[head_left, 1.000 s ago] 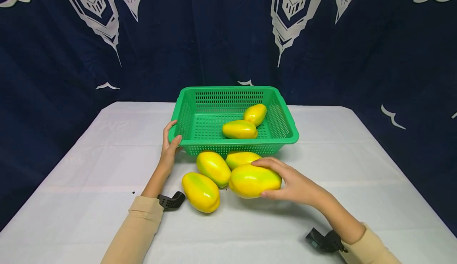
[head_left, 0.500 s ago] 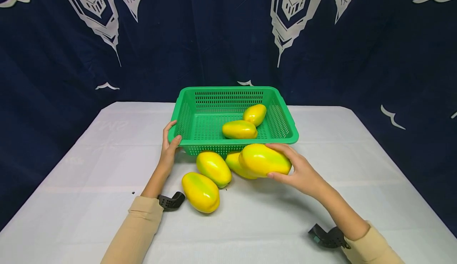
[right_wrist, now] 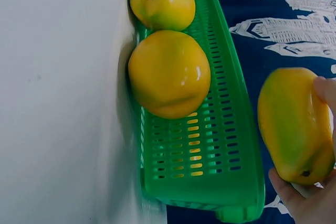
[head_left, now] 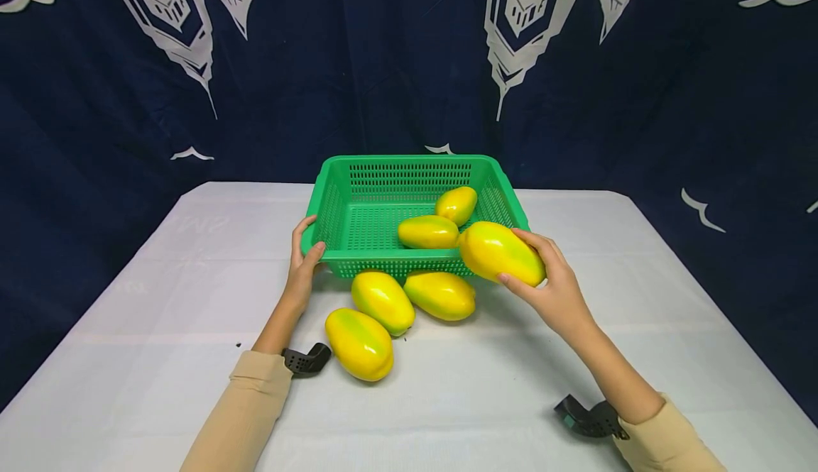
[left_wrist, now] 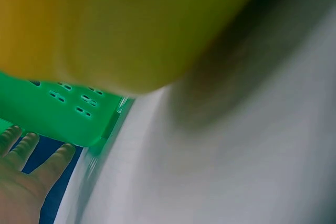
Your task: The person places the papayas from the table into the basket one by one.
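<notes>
My right hand (head_left: 556, 291) grips a yellow-green papaya (head_left: 501, 253) by its right end, thumb below and fingers on top. The papaya is raised at the front right rim of the green plastic basket (head_left: 383, 253) and covers part of it in the head view. My left hand (head_left: 303, 262) holds the basket's front left corner, with thumb and fingertips at the rim. Inside the basket lie two papayas, one at the right (head_left: 456, 206) and one nearer the front (head_left: 428, 232). Three more papayas, left (head_left: 359, 344), middle (head_left: 383, 302) and right (head_left: 441, 296), lie on the table before it.
A white cloth covers the table (head_left: 192, 302). Behind it hangs a dark blue curtain (head_left: 358, 67) with white prints. A papaya (left_wrist: 105, 30) fills the top of the left wrist view, close to the camera. Black camera mounts sit on both wrists.
My right hand has lifted the papaya up and to the right, from among the others to the basket's front right rim. The left hand and the basket have stayed put.
</notes>
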The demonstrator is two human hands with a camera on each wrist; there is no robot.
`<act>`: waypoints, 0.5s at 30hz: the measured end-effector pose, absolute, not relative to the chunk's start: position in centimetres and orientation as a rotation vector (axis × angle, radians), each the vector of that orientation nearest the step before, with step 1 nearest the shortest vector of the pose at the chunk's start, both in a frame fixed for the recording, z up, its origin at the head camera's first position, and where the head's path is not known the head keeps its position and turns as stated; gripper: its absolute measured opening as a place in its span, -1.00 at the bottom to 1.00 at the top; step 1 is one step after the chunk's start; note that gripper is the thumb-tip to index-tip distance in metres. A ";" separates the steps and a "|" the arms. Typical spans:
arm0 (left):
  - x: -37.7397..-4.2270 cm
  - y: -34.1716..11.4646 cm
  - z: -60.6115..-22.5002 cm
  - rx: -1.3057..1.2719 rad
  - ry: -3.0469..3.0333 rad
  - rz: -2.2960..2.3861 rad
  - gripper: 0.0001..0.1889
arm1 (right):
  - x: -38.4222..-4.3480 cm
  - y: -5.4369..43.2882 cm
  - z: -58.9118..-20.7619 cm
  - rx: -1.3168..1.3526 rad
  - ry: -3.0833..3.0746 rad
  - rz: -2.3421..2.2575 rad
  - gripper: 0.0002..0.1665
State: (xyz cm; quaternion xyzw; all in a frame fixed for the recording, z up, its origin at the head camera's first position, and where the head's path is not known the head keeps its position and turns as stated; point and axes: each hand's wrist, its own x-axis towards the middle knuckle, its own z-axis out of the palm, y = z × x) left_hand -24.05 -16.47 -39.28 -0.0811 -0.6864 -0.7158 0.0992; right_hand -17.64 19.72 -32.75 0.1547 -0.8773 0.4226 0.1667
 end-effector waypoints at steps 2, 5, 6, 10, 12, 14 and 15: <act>-24.0 -16.5 -39.3 -0.239 -2.031 -2.115 -0.39 | -17.8 19.9 -32.8 0.403 -2.480 1.181 -0.24; -24.0 -16.4 -39.3 -0.240 -2.038 -2.106 -0.39 | -18.0 20.2 -32.8 0.374 -2.464 1.160 -0.24; -24.0 -16.4 -39.3 -0.237 -2.043 -2.099 -0.39 | -18.0 20.3 -32.7 0.368 -2.462 1.157 -0.24; -24.0 -16.5 -39.3 -0.234 -2.051 -2.081 -0.39 | -18.5 20.7 -32.6 0.331 -2.457 1.160 -0.23; -24.0 -16.5 -39.3 -0.236 -2.056 -2.076 -0.39 | -18.7 20.9 -32.6 0.309 -2.453 1.164 -0.23; -24.1 -16.6 -39.3 -0.242 -2.060 -2.076 -0.39 | -18.8 20.9 -32.7 0.287 -2.451 1.165 -0.23; -24.0 -16.6 -39.3 -0.242 -2.063 -2.075 -0.39 | -18.9 20.8 -32.7 0.278 -2.450 1.164 -0.23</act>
